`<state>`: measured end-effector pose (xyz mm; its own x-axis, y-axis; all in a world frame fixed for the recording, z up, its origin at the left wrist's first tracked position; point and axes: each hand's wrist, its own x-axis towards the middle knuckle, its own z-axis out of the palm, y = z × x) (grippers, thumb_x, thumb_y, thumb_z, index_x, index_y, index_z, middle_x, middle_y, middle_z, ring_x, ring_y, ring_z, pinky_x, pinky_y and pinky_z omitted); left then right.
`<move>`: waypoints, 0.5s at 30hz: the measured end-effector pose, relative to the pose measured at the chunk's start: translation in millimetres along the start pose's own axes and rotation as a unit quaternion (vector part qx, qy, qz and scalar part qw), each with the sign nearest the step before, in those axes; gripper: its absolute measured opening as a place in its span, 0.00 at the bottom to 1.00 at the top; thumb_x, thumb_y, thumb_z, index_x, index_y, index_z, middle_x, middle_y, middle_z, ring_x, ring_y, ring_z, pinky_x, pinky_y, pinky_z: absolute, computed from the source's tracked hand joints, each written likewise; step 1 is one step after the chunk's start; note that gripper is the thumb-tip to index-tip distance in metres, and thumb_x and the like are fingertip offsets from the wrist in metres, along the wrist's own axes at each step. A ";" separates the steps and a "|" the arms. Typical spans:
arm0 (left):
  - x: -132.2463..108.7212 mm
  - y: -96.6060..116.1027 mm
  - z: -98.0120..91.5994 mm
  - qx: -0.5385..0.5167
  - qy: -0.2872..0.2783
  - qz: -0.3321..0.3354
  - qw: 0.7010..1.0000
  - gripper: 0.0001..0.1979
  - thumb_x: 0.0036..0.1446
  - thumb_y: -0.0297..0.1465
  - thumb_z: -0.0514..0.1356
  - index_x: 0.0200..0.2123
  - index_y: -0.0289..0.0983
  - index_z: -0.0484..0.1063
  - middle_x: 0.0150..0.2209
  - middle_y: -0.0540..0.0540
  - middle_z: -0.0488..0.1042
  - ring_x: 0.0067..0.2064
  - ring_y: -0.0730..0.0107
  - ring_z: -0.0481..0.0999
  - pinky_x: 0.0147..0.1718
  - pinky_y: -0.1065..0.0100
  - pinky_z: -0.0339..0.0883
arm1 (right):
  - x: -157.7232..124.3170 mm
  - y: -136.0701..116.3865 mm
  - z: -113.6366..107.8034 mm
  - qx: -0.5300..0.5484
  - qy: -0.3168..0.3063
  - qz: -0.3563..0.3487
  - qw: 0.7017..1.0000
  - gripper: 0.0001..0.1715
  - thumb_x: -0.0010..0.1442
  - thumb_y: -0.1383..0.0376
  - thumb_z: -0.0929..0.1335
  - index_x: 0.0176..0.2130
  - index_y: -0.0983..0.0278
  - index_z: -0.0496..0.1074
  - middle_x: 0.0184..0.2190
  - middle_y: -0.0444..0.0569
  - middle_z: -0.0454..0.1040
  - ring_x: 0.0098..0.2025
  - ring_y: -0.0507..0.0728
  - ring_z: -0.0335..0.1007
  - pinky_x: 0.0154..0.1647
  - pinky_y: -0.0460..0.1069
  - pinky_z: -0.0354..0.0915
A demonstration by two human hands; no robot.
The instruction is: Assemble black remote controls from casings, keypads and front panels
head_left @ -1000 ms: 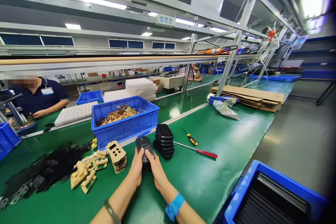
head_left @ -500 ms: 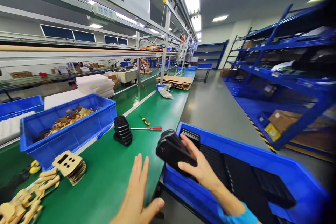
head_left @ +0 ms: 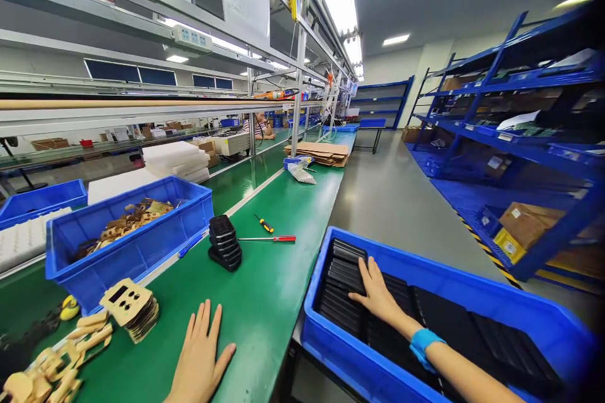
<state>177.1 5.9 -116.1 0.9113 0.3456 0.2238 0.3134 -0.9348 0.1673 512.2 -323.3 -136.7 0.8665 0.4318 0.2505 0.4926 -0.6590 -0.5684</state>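
Observation:
My left hand point(head_left: 201, 352) lies with its fingers spread on the green bench top point(head_left: 255, 289) and holds nothing. Over the blue bin at the right point(head_left: 314, 321), my right hand point(head_left: 378, 293) has its fingers stretched out, resting on or just above rows of black plastic cases point(head_left: 343, 271). No case is between its fingers. A stack of similar black cases point(head_left: 224, 244) stands on the bench ahead of my left hand. Left of that hand is a leaning pile of tan cut-out plates point(head_left: 130, 308).
A red-handled screwdriver point(head_left: 283, 238) and a yellow-black screwdriver point(head_left: 266, 225) lie beyond the stack. Another blue bin point(head_left: 137, 245) with brown scraps stands left. Loose tan pieces point(head_left: 47, 371) lie at bottom left. Flat cardboard point(head_left: 321, 154) lies farther back, blue shelving point(head_left: 501, 132) right.
The black cases that my right hand held over the bench edge are out of it, and that hand is now over the bin. My left hand has moved left and down onto the bench.

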 end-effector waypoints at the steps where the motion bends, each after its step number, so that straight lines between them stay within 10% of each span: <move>1: 0.1 0.7 -0.2 0.003 0.003 0.000 1.000 0.33 0.60 0.48 0.49 0.64 0.38 0.52 0.66 0.38 0.48 0.66 0.49 0.47 0.61 0.46 0.50 | 1.1 3.6 3.7 0.000 0.001 0.020 1.000 0.58 0.44 0.58 0.69 0.65 0.74 0.41 0.68 0.70 0.32 0.68 0.70 0.24 0.65 0.63 0.40; 15: -2.0 4.3 -4.9 -0.074 -0.013 -0.020 0.997 0.34 0.59 0.48 0.50 0.64 0.37 0.54 0.67 0.36 0.47 0.67 0.47 0.46 0.63 0.45 0.45 | 6.6 -7.0 19.2 0.064 0.024 0.121 0.990 0.44 0.59 0.58 0.68 0.66 0.62 0.46 0.67 0.58 0.42 0.66 0.73 0.40 0.61 0.70 0.46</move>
<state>175.3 1.6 -111.1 0.9060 0.3790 0.1886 0.3092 -0.8968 0.3164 512.9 -304.1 -146.1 0.9623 0.2385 0.1306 0.2586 -0.6543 -0.7106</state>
